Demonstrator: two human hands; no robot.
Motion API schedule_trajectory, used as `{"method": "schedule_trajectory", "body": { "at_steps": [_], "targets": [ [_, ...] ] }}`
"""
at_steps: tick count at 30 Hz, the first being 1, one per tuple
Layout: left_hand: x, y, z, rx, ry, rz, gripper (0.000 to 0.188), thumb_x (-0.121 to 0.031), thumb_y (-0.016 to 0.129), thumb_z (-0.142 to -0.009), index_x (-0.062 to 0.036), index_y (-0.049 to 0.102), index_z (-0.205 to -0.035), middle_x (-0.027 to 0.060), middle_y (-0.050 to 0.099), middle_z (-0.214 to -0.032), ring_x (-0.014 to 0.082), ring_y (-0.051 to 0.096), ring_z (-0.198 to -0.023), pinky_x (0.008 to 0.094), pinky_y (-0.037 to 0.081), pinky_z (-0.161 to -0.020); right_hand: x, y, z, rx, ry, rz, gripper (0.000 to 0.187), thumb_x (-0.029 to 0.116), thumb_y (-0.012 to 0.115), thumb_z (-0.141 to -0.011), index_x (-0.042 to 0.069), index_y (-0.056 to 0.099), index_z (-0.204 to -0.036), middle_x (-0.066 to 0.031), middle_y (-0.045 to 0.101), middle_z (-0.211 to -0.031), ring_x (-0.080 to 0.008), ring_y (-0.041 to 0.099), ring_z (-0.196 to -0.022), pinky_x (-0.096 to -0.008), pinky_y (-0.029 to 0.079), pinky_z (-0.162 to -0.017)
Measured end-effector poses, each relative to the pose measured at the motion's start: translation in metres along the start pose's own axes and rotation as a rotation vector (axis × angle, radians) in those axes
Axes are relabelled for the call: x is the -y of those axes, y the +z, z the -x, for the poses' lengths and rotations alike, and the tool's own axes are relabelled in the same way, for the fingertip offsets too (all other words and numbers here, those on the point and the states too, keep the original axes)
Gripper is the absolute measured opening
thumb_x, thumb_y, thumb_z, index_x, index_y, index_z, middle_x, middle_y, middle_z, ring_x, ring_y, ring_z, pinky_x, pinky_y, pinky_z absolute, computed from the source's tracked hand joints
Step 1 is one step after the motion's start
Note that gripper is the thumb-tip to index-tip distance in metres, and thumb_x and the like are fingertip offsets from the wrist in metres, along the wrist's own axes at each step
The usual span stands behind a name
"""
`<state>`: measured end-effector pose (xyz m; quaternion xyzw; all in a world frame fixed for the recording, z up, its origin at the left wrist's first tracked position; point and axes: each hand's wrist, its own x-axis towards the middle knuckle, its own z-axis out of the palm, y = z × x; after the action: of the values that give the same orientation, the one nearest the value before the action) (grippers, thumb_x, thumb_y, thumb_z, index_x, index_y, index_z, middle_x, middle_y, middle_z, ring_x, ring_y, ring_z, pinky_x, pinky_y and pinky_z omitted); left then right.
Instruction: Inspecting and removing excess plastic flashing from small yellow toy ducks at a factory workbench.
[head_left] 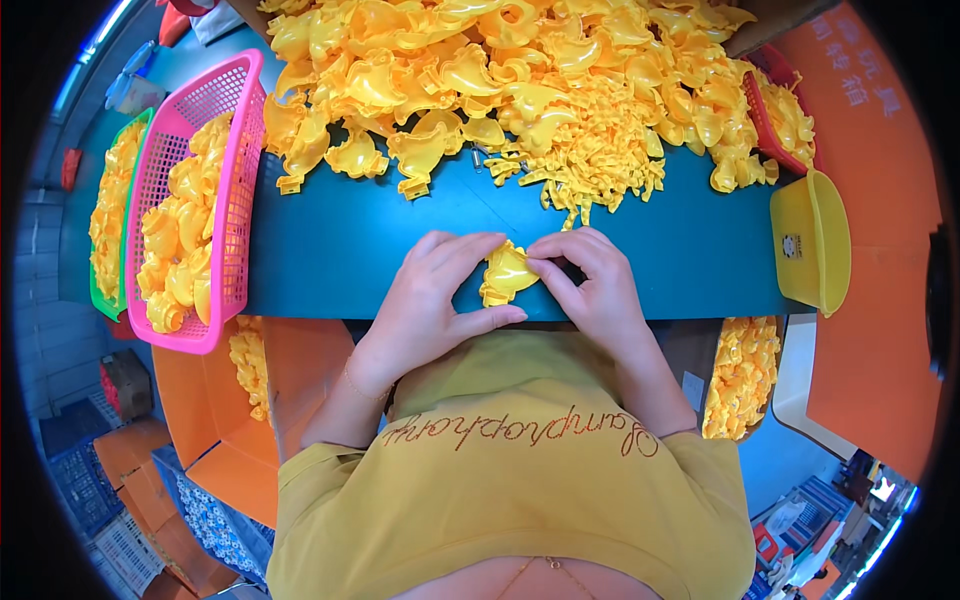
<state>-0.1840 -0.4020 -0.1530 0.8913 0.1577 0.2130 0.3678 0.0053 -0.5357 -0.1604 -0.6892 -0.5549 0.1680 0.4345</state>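
Close to the table's near edge, a yellow plastic shell part is held between my two hands. My left hand grips it from the left, thumb below and fingers above. On the other side my right hand pinches its upper right edge between thumb and forefinger. Whether a smaller piece sits in that pinch cannot be made out. Just beyond my hands lies a heap of small yellow plastic pieces. Behind it spreads a large pile of yellow curved shells.
At the left stand a pink basket of assembled yellow parts and a green basket. To the right are a yellow bin and a red basket with yellow pieces. Below the teal table, boxes hold more yellow parts.
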Motion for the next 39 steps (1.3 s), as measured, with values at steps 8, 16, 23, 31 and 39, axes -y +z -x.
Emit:
{"method": "schedule_trajectory", "body": {
  "at_steps": [8,16,23,31,39],
  "targets": [
    [0.005,0.005,0.000,-0.021,-0.016,-0.035,0.083,-0.050,0.096,-0.066,-0.0072,0.066,-0.131,0.0100,0.071,-0.112,0.0303,0.063,-0.099,0.0416,0.050,-0.091,0.011,-0.001,0.004,0.074,-0.098,0.162,0.011,0.003,0.077,-0.089,0.005,0.076,-0.100,-0.0099,0.076,-0.101,-0.0275,0.072,-0.093,-0.0371,0.057,-0.081],
    [0.003,0.007,-0.002,-0.037,-0.001,-0.068,0.081,-0.054,0.097,-0.062,-0.0080,0.068,-0.122,0.0093,0.069,-0.109,0.0304,0.064,-0.100,0.0428,0.049,-0.092,0.004,0.002,0.006,-0.045,-0.039,0.052,0.012,0.002,0.076,-0.090,0.004,0.076,-0.101,-0.0094,0.076,-0.101,-0.0280,0.072,-0.092,-0.0375,0.058,-0.082],
    [0.004,0.011,-0.002,-0.070,-0.007,-0.085,0.077,-0.058,0.096,-0.061,-0.0078,0.069,-0.113,0.0087,0.068,-0.107,0.0301,0.064,-0.100,0.0424,0.049,-0.092,0.003,0.005,0.008,-0.039,-0.032,0.138,0.012,0.002,0.076,-0.088,0.004,0.077,-0.100,-0.0087,0.077,-0.097,-0.0275,0.072,-0.090,-0.0375,0.057,-0.080],
    [0.005,0.012,-0.003,-0.070,-0.016,-0.092,0.077,-0.059,0.096,-0.060,-0.0082,0.069,-0.112,0.0081,0.067,-0.107,0.0295,0.063,-0.100,0.0420,0.049,-0.092,0.017,-0.014,0.011,0.146,-0.124,0.380,0.026,0.003,0.072,-0.087,0.009,0.077,-0.112,-0.0044,0.075,-0.113,-0.0255,0.069,-0.099,-0.0382,0.054,-0.078],
    [0.004,0.011,-0.002,-0.073,0.009,-0.089,0.079,-0.056,0.098,-0.057,-0.0098,0.069,-0.114,0.0054,0.071,-0.109,0.0271,0.064,-0.098,0.0402,0.048,-0.091,0.017,-0.032,-0.046,0.222,0.024,0.034,0.016,0.013,0.075,-0.096,0.005,0.078,-0.109,-0.0064,0.075,-0.104,-0.0165,0.069,-0.079,-0.0291,0.053,-0.066]
  ]
}}
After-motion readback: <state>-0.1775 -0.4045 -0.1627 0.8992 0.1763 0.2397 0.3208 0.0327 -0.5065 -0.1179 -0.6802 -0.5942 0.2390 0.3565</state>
